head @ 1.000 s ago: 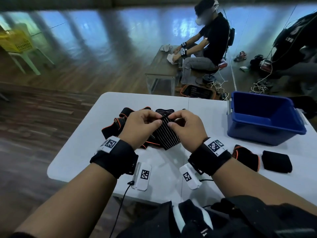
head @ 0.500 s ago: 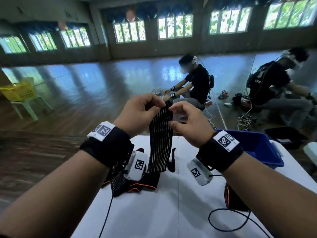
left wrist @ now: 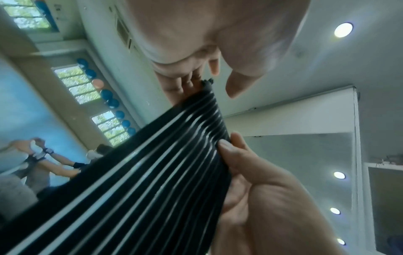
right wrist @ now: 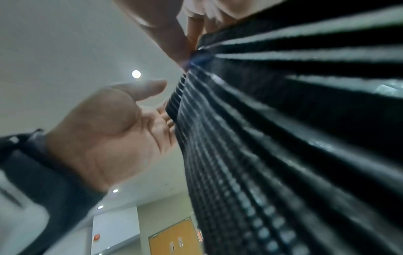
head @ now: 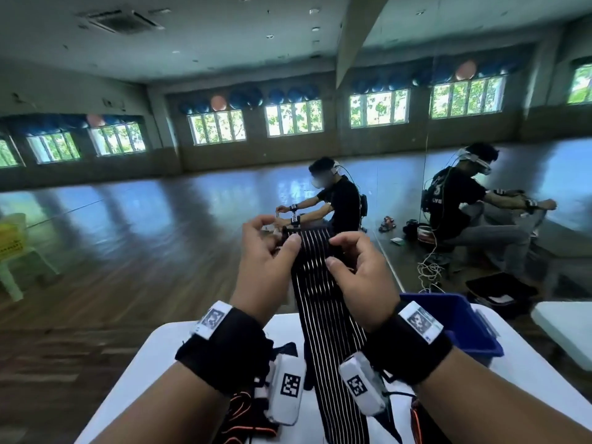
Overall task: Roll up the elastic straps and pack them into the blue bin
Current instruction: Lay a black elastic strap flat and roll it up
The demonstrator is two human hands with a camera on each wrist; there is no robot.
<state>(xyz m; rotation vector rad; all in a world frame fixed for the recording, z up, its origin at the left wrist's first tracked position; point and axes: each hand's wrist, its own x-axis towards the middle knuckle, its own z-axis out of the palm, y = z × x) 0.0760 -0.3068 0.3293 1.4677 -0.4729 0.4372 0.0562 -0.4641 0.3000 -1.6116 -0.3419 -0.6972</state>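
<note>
I hold a black elastic strap (head: 323,315) with thin white stripes up in front of me; its lower part hangs down to the white table (head: 173,363). My left hand (head: 282,248) grips the strap's top end, fingers curled behind it. My right hand (head: 339,254) pinches the strap's right edge a little lower, thumb in front. In the left wrist view the strap (left wrist: 152,163) runs from my left fingers (left wrist: 183,84) past the right thumb (left wrist: 226,146). The right wrist view shows the strap (right wrist: 261,138) close up. The blue bin (head: 464,318) stands on the table at the right.
A pile of black straps with orange trim (head: 253,421) lies on the table under my left wrist. Another orange-edged strap (head: 419,421) lies by my right forearm. Two seated people (head: 342,200) work farther off on the wooden floor.
Both hands have risen from the table with the striped strap, which now hangs long and straight. The head view has tilted upward. The right hand has slid lower along the strap's edge.
</note>
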